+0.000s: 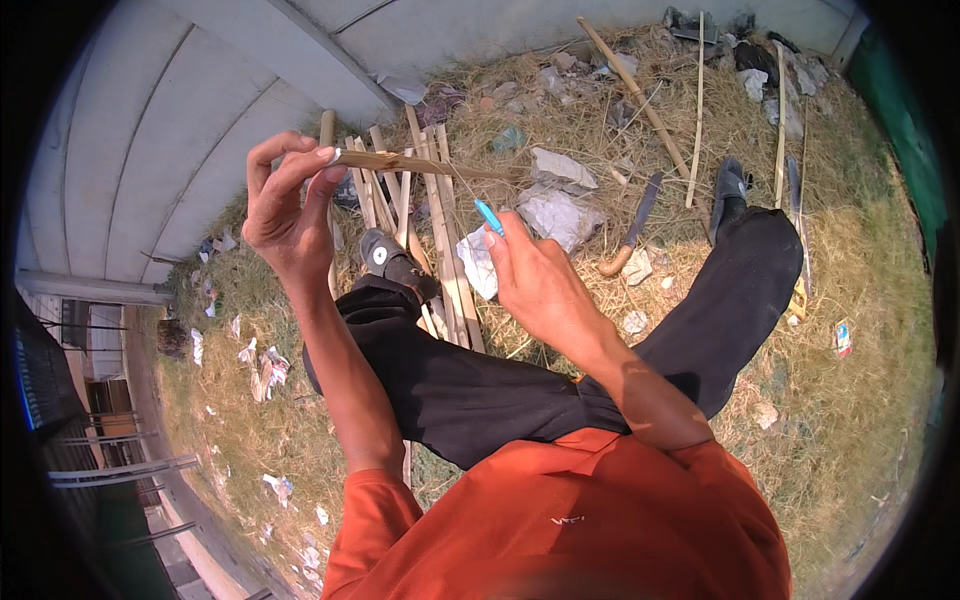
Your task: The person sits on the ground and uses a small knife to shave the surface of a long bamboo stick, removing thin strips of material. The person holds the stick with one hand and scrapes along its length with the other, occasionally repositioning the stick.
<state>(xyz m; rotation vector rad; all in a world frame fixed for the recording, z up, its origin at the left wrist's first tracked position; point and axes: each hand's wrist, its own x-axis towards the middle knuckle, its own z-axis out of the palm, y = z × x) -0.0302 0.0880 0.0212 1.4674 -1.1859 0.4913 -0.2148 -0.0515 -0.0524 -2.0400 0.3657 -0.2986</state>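
My left hand [290,205] is raised and pinches one end of a split bamboo strip [400,162], which points off to the right. In my right hand [545,285] is a thin tool with a light-blue handle [489,216]. Its slim shaft runs up to the strip's near edge; whether it touches or is a blade, I cannot tell. Beneath the strip, several pale split strips [440,230] lie by my left shoe [392,262]. Between my feet is a machete [640,222] with a curved wooden handle.
Pale stone chunks [560,215] lie ahead of my right hand. A long bamboo pole [640,100] and thin strips [697,110] are beyond. Another long blade [795,190] rests beside my right shoe [729,185]. A panelled wall [180,130] stands left and ahead; litter dots the dry grass.
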